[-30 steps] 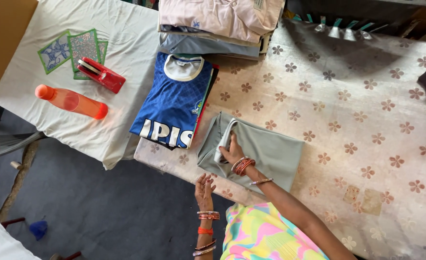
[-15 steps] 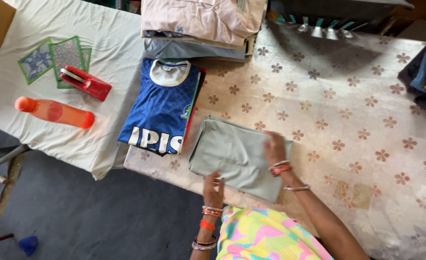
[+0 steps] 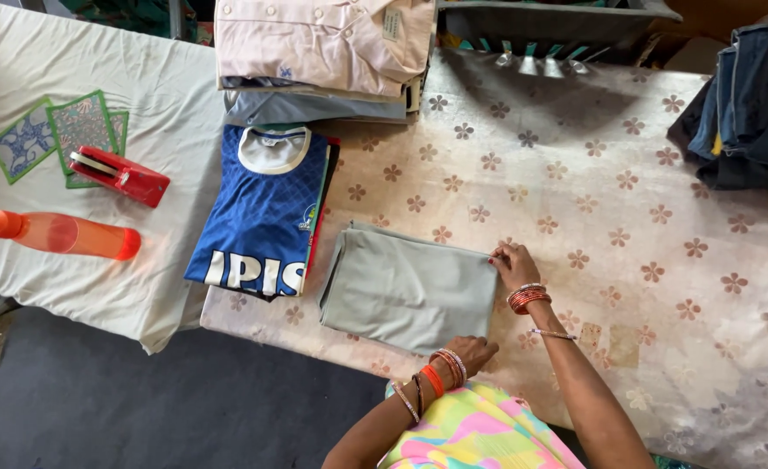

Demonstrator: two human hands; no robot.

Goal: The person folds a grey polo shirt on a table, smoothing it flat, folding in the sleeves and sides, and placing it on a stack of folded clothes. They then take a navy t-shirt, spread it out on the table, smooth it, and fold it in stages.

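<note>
A folded grey garment [image 3: 405, 287] lies flat on the flower-patterned tablecloth [image 3: 627, 226], near the table's front edge. My right hand [image 3: 514, 265], with red bangles at the wrist, pinches the garment's far right corner. My left hand [image 3: 475, 350], with orange and silver bangles, curls on the garment's near right corner. A folded blue jersey [image 3: 262, 213] with a white collar lies just left of the grey garment, on top of other folded clothes.
A stack of folded shirts [image 3: 323, 52], pale pink on top, sits at the back. Dark clothes [image 3: 748, 104] are heaped at the far right. On the white cloth [image 3: 167, 104] to the left lie a red stapler [image 3: 121, 176], an orange bottle [image 3: 62, 234] and green patterned cards [image 3: 58, 130].
My right hand slid across the grey garment from its left part to its right edge. My left hand came up onto the near right corner. The garment now lies flatter and squarer.
</note>
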